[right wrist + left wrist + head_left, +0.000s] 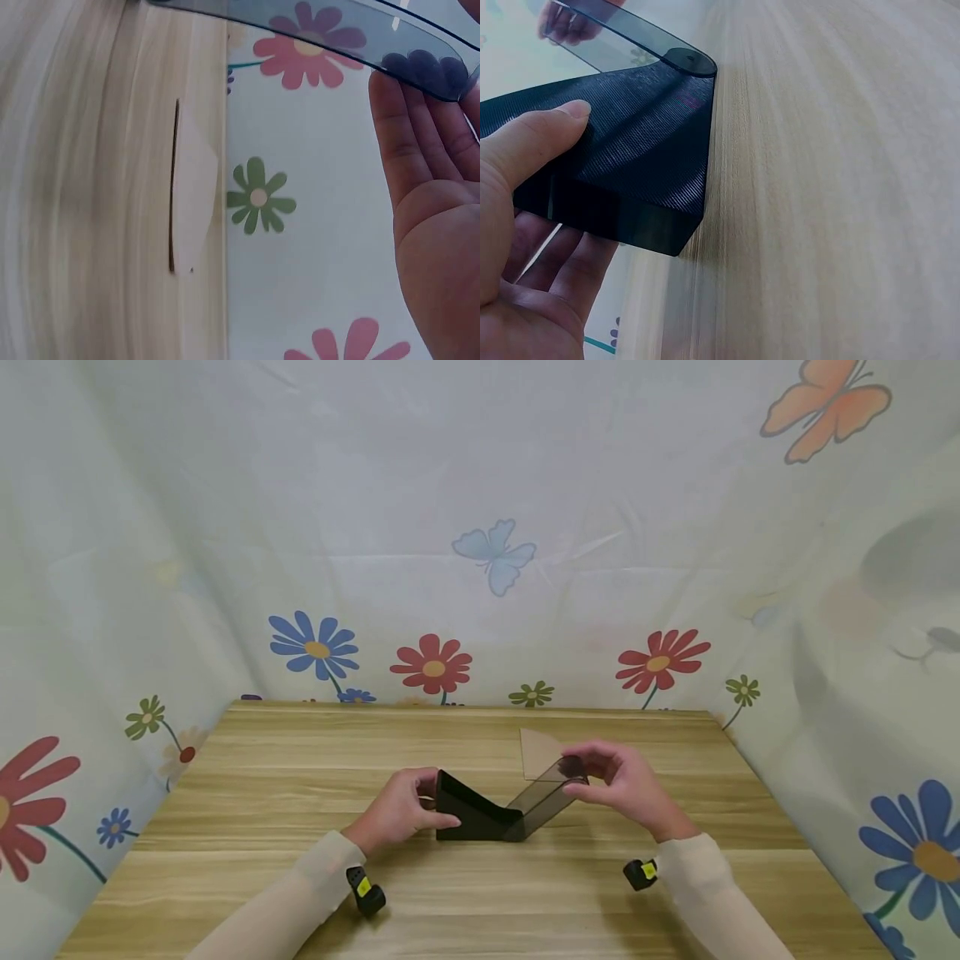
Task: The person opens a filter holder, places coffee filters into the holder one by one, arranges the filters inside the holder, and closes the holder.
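Note:
A black box (pixel 472 820) with a smoky see-through hinged lid (pixel 542 802) sits on the wooden table, its lid swung out to the right. My left hand (pixel 402 810) grips the box's left end; the left wrist view shows the thumb on the ribbed side of the box (pixel 641 142) and fingers beneath the other side. At the lid's free end, my right hand (pixel 622 782) holds it between thumb and fingers. Through the tinted lid (pixel 300 26) some right fingertips show in the right wrist view. The inside of the box is mostly hidden.
A thin tan board (pixel 537 752) with a slanted edge lies flat behind the lid, near my right hand. The wooden table (pixel 315 752) ends at a white curtain (pixel 375 527) printed with flowers and butterflies, which also hangs along both sides.

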### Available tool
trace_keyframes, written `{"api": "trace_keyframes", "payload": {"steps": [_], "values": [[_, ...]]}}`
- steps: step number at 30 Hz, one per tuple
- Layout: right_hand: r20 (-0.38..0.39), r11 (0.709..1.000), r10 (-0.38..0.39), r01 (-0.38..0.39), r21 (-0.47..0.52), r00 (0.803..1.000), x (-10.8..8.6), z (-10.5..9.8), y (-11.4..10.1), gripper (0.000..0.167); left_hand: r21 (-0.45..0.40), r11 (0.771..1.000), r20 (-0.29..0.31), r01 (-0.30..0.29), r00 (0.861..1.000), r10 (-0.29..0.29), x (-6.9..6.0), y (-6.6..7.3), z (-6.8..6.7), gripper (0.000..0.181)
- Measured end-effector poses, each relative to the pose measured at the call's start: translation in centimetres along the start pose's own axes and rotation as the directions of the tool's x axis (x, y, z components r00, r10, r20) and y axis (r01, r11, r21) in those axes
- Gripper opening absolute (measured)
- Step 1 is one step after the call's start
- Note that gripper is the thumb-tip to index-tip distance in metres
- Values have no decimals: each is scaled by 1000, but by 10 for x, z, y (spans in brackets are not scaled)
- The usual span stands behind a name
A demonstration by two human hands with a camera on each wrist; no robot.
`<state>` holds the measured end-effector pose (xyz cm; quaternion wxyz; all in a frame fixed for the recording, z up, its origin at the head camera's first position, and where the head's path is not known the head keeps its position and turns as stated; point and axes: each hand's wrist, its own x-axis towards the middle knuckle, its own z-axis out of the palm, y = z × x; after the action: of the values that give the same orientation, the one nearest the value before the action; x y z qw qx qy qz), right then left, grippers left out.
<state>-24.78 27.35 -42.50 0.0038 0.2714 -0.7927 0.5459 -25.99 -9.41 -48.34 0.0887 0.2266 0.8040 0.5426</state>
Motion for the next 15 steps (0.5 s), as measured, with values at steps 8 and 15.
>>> {"api": "trace_keyframes", "payload": {"steps": [8,15], "values": [[11,999,38,-38,11,999,-10,-9,11,43,-3,1000,4,5,1000,-5,-1,0,0,36],[19,999,37,-37,15,999,-16,-12,16,43,-12,1000,8,3,1000,-3,0,0,0,36]]}}
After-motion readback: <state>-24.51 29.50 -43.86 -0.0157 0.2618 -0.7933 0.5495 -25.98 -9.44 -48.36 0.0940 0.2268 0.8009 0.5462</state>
